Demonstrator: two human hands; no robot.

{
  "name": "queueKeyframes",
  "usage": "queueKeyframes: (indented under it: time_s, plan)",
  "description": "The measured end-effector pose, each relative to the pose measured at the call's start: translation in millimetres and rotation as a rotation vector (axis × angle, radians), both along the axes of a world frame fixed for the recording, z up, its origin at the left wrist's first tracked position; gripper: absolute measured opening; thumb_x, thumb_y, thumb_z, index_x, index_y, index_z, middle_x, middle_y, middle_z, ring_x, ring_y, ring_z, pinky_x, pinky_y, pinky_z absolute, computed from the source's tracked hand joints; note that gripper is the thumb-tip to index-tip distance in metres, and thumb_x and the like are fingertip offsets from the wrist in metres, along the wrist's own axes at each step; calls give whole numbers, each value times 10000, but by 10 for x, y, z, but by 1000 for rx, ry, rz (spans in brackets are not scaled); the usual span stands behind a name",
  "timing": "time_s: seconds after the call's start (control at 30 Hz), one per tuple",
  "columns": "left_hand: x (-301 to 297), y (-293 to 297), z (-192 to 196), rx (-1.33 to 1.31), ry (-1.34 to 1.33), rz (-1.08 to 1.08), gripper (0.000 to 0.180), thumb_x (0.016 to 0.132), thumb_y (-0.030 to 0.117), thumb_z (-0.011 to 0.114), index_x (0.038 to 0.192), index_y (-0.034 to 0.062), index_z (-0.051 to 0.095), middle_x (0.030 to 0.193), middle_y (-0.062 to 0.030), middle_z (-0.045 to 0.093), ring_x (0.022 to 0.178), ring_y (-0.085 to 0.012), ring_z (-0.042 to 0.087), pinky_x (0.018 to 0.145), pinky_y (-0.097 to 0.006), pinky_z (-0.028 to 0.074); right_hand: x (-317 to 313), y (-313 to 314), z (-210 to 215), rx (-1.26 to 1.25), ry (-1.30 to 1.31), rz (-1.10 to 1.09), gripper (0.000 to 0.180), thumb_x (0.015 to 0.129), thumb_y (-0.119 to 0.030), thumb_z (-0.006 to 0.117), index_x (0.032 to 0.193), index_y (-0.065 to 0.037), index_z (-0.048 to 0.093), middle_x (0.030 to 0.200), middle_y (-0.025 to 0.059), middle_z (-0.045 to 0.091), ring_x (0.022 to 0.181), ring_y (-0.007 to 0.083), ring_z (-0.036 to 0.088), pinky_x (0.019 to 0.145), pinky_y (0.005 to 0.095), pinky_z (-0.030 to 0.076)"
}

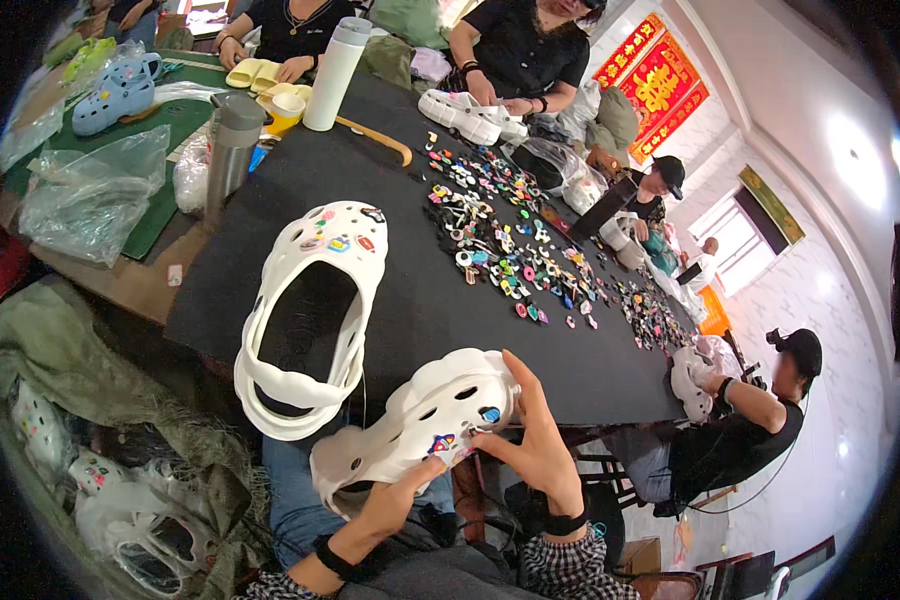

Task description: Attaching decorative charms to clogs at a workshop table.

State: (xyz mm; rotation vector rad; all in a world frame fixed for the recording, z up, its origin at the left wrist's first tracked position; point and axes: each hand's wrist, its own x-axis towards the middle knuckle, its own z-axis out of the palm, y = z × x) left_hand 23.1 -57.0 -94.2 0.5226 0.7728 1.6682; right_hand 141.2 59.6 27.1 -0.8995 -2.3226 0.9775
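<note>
A white clog (395, 430) is tilted on its side above my lap, held between my two hands. My left hand (390, 508) grips its lower side, with the thumb beside a colourful charm (442, 443). My right hand (538, 445) wraps the toe end; its thumb presses on the upper close to the charms, and its fingertips go behind the toe. A round blue charm (489, 414) sits nearer the toe. The mating white clog (372, 245) lies on the black table, toe away from me, with several charms in its upper.
Loose charms (515, 240) cover the table's right half. A white bottle (338, 75), steel tumbler (232, 150) and wooden stick (380, 137) stand or lie farther back. Bagged clogs (150, 530) fill a green sack at lower left. Co-workers handle clogs across the table and at right.
</note>
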Motion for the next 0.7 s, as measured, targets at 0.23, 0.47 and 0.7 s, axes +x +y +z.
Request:
queueKeyframes:
  time_s: [0.23, 0.47, 0.7]
  plan:
    - [-41, -4, -39, 38, 166, 47, 314, 928, 135, 557, 1194, -31, 581, 1147, -101, 627, 1012, -163, 596, 886, -295, 463, -52, -54, -80, 129, 17, -24, 871, 715, -7, 768, 1447, -59, 299, 1402, 128, 388, 1265, 234, 425, 1003, 363, 412]
    - [40, -24, 150, 3, -128, 105, 358, 935, 98, 529, 1256, -59, 512, 1209, -129, 595, 1079, -195, 591, 953, -335, 452, -139, -130, 72, 275, 9, -37, 825, 698, -56, 784, 1410, -69, 366, 1407, 162, 370, 1272, 285, 426, 924, 341, 455]
    - [78, 6, 165, -84, -189, 172, 446, 893, 80, 520, 1314, -39, 435, 1232, -170, 567, 1116, -279, 584, 983, -410, 459, -99, -76, 83, 116, 123, 42, 784, 727, -74, 769, 1406, -78, 378, 1396, 189, 342, 1224, 316, 466, 842, 341, 518]
